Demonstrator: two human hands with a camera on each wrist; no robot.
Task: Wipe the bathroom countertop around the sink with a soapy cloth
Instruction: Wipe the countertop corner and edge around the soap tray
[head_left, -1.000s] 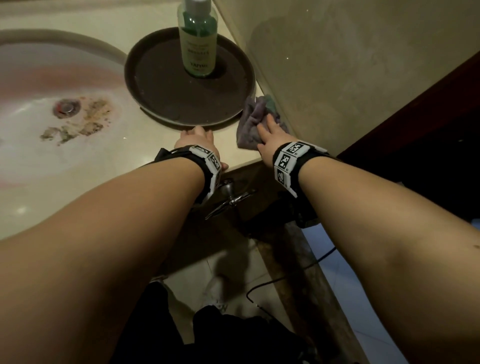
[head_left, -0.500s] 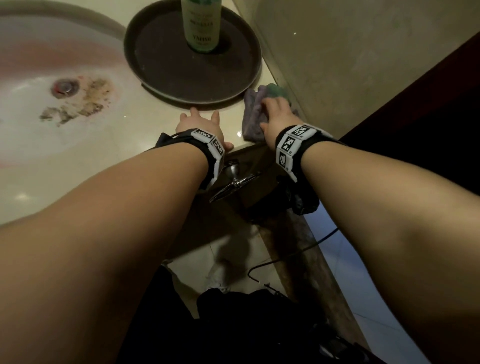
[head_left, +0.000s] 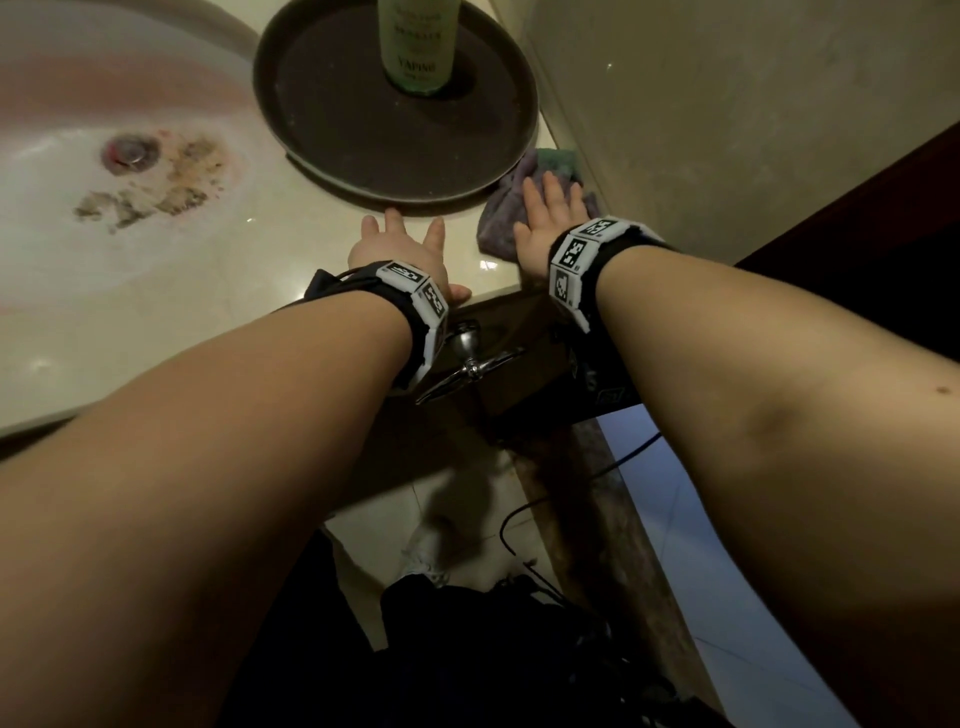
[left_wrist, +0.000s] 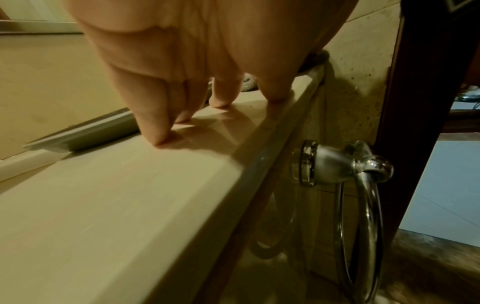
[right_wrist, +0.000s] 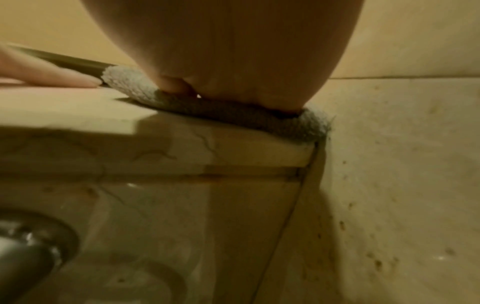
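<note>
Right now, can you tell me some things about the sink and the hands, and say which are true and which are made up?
1. The right hand presses flat on the cloth. True.
2. The left hand holds the bottle. False: it rests on the countertop, fingers spread.
3. The bottle stands on the round dark tray. True.
4. The cloth lies inside the sink. False: it is on the countertop, in the corner by the wall.
5. A metal towel ring hangs below the countertop edge. True.
</note>
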